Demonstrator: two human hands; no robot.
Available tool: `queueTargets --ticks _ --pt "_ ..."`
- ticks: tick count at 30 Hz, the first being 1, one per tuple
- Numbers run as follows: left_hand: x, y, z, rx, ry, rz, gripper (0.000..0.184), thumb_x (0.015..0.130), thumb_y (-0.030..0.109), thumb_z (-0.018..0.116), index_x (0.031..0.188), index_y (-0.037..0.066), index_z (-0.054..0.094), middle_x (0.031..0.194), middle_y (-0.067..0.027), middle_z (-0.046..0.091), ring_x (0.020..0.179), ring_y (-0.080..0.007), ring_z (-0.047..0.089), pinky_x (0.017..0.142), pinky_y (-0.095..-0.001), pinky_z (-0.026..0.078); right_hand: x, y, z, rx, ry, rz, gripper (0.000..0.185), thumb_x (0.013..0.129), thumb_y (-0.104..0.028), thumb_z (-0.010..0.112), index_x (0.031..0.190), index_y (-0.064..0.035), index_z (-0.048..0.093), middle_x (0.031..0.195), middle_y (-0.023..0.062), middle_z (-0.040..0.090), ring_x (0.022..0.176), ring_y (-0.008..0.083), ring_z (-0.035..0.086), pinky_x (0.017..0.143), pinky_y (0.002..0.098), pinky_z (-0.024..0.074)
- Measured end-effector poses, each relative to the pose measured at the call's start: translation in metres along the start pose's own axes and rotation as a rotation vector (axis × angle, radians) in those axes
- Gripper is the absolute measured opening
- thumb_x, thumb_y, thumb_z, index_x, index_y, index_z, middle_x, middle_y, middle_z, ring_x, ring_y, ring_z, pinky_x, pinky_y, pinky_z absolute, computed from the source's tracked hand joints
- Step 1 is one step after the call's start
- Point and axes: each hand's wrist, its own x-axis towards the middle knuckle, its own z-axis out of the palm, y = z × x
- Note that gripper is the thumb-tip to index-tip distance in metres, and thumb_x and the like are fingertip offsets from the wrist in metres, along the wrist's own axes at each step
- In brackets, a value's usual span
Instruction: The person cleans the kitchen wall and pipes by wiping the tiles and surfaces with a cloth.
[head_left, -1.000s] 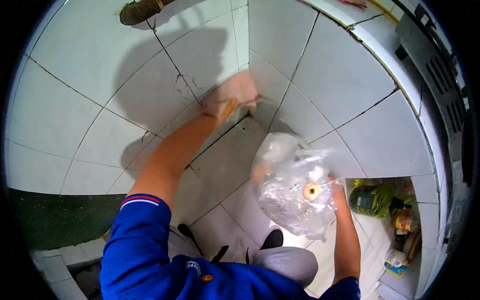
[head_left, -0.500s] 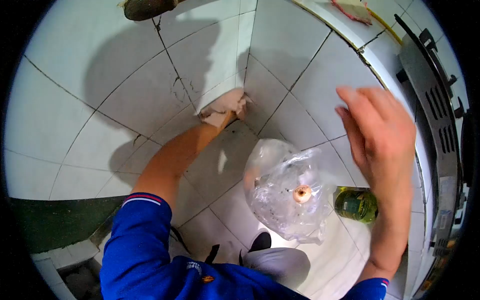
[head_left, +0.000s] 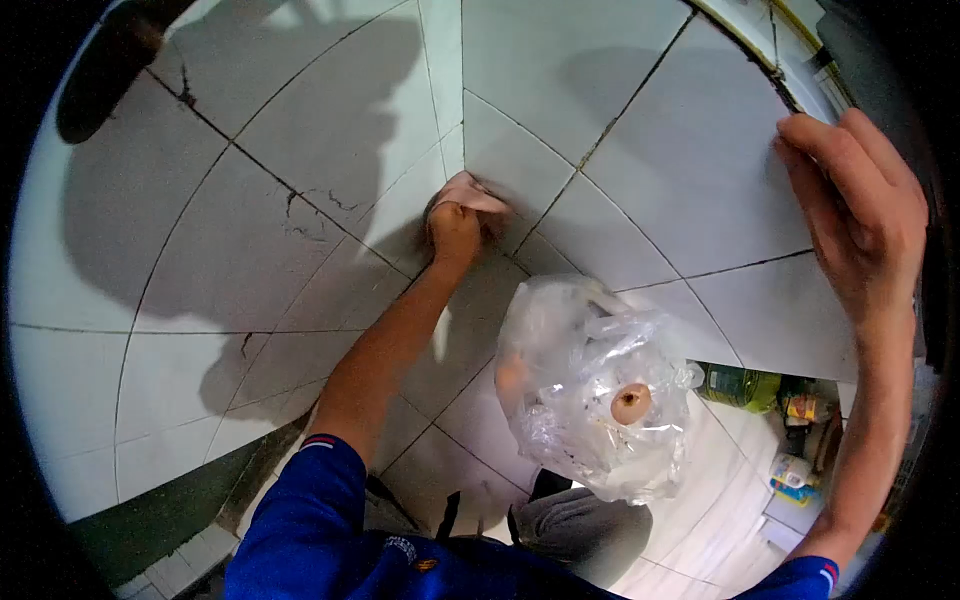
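Observation:
My left hand grips a pale pink cloth and presses it into the tiled corner, where the walls come together low down. Blur softens the cloth's right side. My right hand is raised at the right, beside the counter's edge. Its fingers are bent and drawn together against the thumb, with nothing visible in them; whether the fingertips touch the edge I cannot tell. Between my arms is a clear plastic bag, with a round, onion-like thing showing at it.
White tiled walls with dark joints surround the corner. A bottle of yellow-green liquid lies beyond the bag, near several small containers. A dark rounded object hangs at the upper left. My knee is below the bag.
My left hand has shifted with the cloth, and its back now shows more clearly. My right hand has moved right and nearer the counter edge. The whole view has turned and shifted.

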Motion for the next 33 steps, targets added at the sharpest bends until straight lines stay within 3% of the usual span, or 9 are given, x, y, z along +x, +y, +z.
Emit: queueTargets --ticks 5,11,21,22,26,27,29,30,33 --pt "0.015 0.032 0.001 -0.752 0.173 -0.637 0.020 0.088 -0.002 0.051 0.100 -0.003 0.067 0.093 -0.0058 0.068 0.090 -0.0223 0.067 0.080 -0.0334 0.055 -0.002 0.004 0.001 -0.049 0.010 -0.061 0.026 0.085 0.004 0.070 0.110 -0.0010 0.066 0.080 0.0077 0.055 0.066 0.0141 0.053 0.056 0.0281 0.0406" --pt "0.062 0.067 -0.009 -1.557 0.526 -1.109 0.015 0.094 0.004 0.056 0.108 0.003 0.063 0.103 -0.0070 0.066 0.095 -0.0195 0.064 0.078 -0.0303 0.056 -0.008 0.004 0.001 -0.135 -0.056 -0.032 0.029 0.085 0.002 0.071 0.113 -0.0014 0.066 0.084 0.0079 0.059 0.069 0.0141 0.055 0.056 0.0290 0.0411" --pt "0.036 0.014 0.029 -1.295 0.704 -1.725 0.007 0.095 0.006 0.057 0.099 0.001 0.061 0.093 -0.0121 0.063 0.072 -0.0258 0.061 0.059 -0.0394 0.052 -0.002 -0.008 -0.007 -0.050 -0.106 0.068 0.026 0.082 0.005 0.072 0.107 0.0021 0.067 0.099 0.0121 0.068 0.084 0.0220 0.061 0.072 0.0317 0.0503" --pt "0.028 0.018 0.015 -1.664 0.111 -0.975 0.012 0.096 0.009 0.056 0.086 0.005 0.060 0.075 -0.0101 0.059 0.057 -0.0267 0.054 0.051 -0.0394 0.046 -0.004 -0.007 -0.010 -0.044 -0.152 0.070 0.028 0.084 0.003 0.071 0.112 0.0011 0.067 0.103 0.0124 0.069 0.088 0.0215 0.062 0.074 0.0314 0.0518" --pt "0.052 0.034 -0.004 -1.829 -0.096 -0.802 0.027 0.101 0.020 0.047 0.079 0.009 0.058 0.067 -0.0098 0.051 0.054 -0.0275 0.047 0.051 -0.0417 0.043 -0.005 -0.015 -0.006 -0.147 -0.136 0.137 0.026 0.084 0.003 0.071 0.110 0.0024 0.068 0.101 0.0134 0.068 0.090 0.0238 0.064 0.077 0.0307 0.0518" --pt "0.049 0.021 0.007 -1.829 -0.090 -0.798 0.027 0.101 0.020 0.047 0.079 0.009 0.058 0.067 -0.0098 0.051 0.054 -0.0275 0.047 0.051 -0.0417 0.043 -0.003 -0.018 -0.003 -0.164 -0.102 0.147 0.023 0.084 0.004 0.072 0.106 0.0036 0.068 0.096 0.0135 0.068 0.087 0.0252 0.064 0.075 0.0303 0.0508" --pt "0.034 -0.015 0.040 -1.493 0.328 -1.569 0.030 0.103 0.028 0.042 0.100 0.006 0.063 0.091 -0.0124 0.063 0.078 -0.0283 0.059 0.069 -0.0414 0.051 -0.003 -0.015 -0.005 -0.108 -0.120 0.090 0.021 0.086 0.003 0.070 0.106 0.0036 0.067 0.098 0.0138 0.067 0.085 0.0233 0.063 0.073 0.0286 0.0495" --pt "0.000 -0.081 0.072 -1.773 0.151 -1.572 0.035 0.103 0.035 0.044 0.105 0.008 0.066 0.098 -0.0119 0.067 0.094 -0.0366 0.063 0.082 -0.0504 0.054 -0.003 -0.013 -0.007 -0.078 -0.131 0.071 0.019 0.087 0.003 0.069 0.106 0.0037 0.066 0.098 0.0138 0.067 0.084 0.0220 0.063 0.071 0.0276 0.0487" --pt "-0.009 -0.082 0.071 -1.707 0.197 -1.427 0.030 0.102 0.029 0.046 0.111 0.007 0.063 0.107 -0.0123 0.064 0.099 -0.0354 0.061 0.087 -0.0488 0.053 -0.003 -0.011 -0.008 0.002 -0.140 0.151 0.018 0.090 0.001 0.067 0.107 0.0028 0.066 0.098 0.0128 0.067 0.083 0.0185 0.062 0.071 0.0253 0.0477"
